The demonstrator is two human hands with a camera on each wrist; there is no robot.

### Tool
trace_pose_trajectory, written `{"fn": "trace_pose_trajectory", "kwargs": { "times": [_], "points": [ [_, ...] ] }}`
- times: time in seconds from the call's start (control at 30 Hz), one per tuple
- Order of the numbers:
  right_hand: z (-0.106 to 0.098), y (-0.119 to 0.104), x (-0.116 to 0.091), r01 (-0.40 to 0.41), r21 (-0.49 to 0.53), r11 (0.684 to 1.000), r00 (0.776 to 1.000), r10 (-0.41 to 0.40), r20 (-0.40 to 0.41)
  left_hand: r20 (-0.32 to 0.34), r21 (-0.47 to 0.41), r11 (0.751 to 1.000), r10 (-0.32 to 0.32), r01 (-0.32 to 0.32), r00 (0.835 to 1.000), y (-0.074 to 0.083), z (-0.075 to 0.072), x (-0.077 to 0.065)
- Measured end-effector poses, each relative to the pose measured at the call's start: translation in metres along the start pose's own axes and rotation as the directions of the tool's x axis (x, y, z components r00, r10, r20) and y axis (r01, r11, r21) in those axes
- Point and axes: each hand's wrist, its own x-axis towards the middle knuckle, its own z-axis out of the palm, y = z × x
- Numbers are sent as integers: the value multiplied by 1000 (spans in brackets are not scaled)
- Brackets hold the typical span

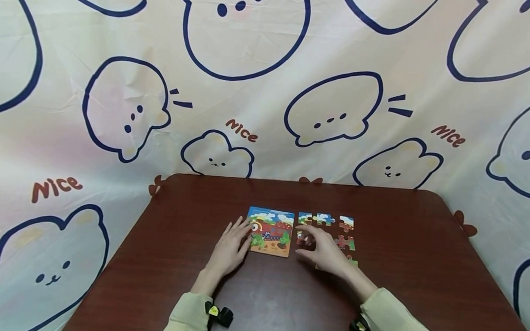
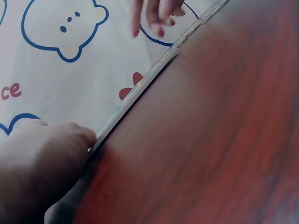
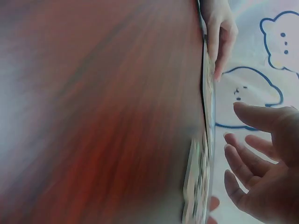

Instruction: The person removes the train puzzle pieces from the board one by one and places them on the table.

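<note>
A colourful picture puzzle board (image 1: 272, 232) lies flat on the table, left of the right hand. My left hand (image 1: 229, 248) rests along its left side, fingers fairly straight and fingertips on its edge. My right hand (image 1: 325, 249) hovers over loose jigsaw pieces, partly covering a dark brownish piece (image 1: 303, 238). In the right wrist view, the right hand's thumb and fingers (image 3: 250, 163) are spread apart with nothing between them. A blue-and-white piece (image 1: 324, 219) and a pink-and-green piece (image 1: 344, 243) lie around that hand. Others are partly hidden beneath it.
The dark red-brown wooden table (image 1: 192, 202) carries the board and pieces. Behind it hangs a pale cloth (image 1: 267, 106) with blue cartoon outlines. Black wrist straps (image 1: 219, 314) sit near both light green sleeves (image 1: 184, 320). Several pieces form rows right of the board.
</note>
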Motion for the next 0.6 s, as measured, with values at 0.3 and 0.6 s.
{"fn": "trace_pose_trajectory", "kwargs": {
  "times": [0.3,0.6],
  "points": [
    [31,-17,35,43,39,998,998,-45,53,23,-20,1000,-13,13,1000,-3,-2,-4],
    [49,-15,48,96,-41,994,994,-94,53,141,63,998,22,-31,990,1,-24,-7]
  ]
}}
